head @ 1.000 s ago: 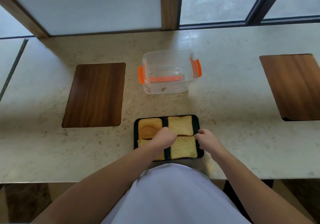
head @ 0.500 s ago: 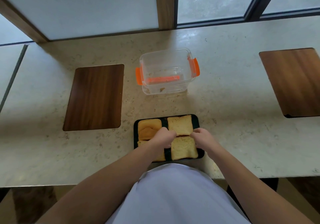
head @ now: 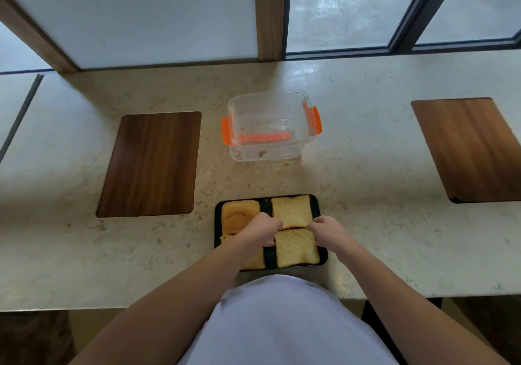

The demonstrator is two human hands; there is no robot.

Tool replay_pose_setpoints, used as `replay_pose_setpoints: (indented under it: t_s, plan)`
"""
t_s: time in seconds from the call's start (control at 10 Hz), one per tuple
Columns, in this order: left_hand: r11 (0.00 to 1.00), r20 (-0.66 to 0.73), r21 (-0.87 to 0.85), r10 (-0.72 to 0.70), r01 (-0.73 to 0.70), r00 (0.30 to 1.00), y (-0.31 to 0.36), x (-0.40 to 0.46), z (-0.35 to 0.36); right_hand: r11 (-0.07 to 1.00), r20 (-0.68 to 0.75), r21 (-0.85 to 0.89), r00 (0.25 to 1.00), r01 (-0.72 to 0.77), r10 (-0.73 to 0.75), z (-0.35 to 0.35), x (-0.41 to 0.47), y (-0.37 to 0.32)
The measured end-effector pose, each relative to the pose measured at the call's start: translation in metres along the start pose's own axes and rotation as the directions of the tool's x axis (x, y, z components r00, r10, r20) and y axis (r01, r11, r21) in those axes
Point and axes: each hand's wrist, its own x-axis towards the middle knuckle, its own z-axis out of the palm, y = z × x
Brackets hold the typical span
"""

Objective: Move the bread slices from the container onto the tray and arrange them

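A black tray [head: 217,218] sits near the counter's front edge with several bread slices laid in a grid. The far-left slice [head: 239,215] is darker brown; the far-right slice [head: 291,212] and near-right slice [head: 296,247] are pale yellow. The near-left slice [head: 256,261] is mostly hidden under my left arm. My left hand [head: 263,229] and my right hand [head: 328,230] pinch the left and right ends of the near-right slice's far edge. The clear container [head: 270,126] with orange clips stands behind the tray, holding only a crumb.
A dark wooden board [head: 152,164] lies inset at left and another wooden board [head: 473,150] at right. Windows and a wooden post rise behind the beige stone counter [head: 366,195].
Both hands moved closer together toward the middle of the tray's right column, the right hand coming in from the tray's right edge. The bread slices stay in the same places.
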Motion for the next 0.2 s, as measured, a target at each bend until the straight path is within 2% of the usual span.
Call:
replay_pose_setpoints:
  t_s: [0.1, 0.2]
  plan:
    - [0.981, -0.002, 0.145, 0.129, -0.127, 0.992, 0.006, -0.007, -0.021, 0.992, -0.01, -0.11, 0.998, 0.056, -0.057, -0.008, -0.004, -0.009]
    - [0.915, -0.094, 0.25, 0.348, -0.316, 0.933, 0.021, -0.02, -0.039, 0.975, -0.014, -0.167, 0.989, 0.146, -0.15, -0.01, -0.009, -0.038]
